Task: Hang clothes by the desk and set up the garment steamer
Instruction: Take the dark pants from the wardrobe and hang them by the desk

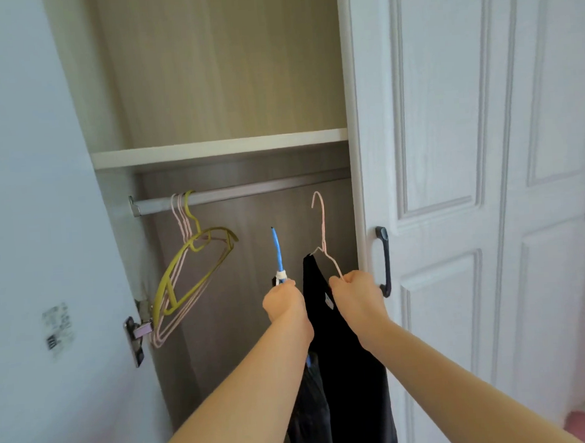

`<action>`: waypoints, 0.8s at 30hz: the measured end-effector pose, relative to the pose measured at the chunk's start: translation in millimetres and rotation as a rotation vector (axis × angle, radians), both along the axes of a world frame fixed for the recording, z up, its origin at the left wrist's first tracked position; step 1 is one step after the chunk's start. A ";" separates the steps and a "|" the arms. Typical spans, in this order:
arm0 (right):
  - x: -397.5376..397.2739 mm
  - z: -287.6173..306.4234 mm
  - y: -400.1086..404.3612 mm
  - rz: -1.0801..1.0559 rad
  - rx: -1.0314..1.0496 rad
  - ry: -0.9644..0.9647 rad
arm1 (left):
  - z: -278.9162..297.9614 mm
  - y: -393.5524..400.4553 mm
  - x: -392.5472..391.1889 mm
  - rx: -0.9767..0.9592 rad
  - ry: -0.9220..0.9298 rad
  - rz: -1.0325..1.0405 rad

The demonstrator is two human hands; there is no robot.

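Note:
Inside an open wardrobe, my left hand grips a blue hanger just below its hook. A dark garment hangs from it, mostly hidden behind my forearm. My right hand holds the shoulder wire of a pink hanger carrying a black garment. Both hooks are off the metal rail and sit below it. The steamer and the desk are not in view.
Several empty hangers, yellow and pink, hang tilted at the rail's left end. A white shelf runs above the rail. The open door stands at left with its hinge; closed white doors with a dark handle are at right.

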State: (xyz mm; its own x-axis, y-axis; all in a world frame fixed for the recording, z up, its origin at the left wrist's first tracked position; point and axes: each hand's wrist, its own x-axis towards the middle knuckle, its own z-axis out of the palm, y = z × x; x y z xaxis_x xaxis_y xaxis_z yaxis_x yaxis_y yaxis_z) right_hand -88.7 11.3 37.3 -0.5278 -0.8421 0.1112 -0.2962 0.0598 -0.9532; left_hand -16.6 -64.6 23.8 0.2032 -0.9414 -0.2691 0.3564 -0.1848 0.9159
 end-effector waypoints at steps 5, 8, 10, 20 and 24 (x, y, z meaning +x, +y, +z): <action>9.3 24.5 69.2 -0.049 -0.033 0.023 | 26.3 72.8 17.4 -0.005 0.106 -0.118; 17.0 41.6 112.8 -0.055 -0.047 0.001 | 42.7 117.2 25.1 -0.056 0.090 -0.171; 24.6 49.8 142.7 -0.050 -0.062 0.000 | 52.6 146.8 29.5 -0.097 0.083 -0.200; 57.8 67.5 275.7 -0.063 -0.140 0.149 | 84.6 284.0 79.0 -0.203 0.208 -0.347; 70.7 72.9 316.8 -0.041 -0.137 0.180 | 89.1 323.0 105.1 -0.205 0.238 -0.398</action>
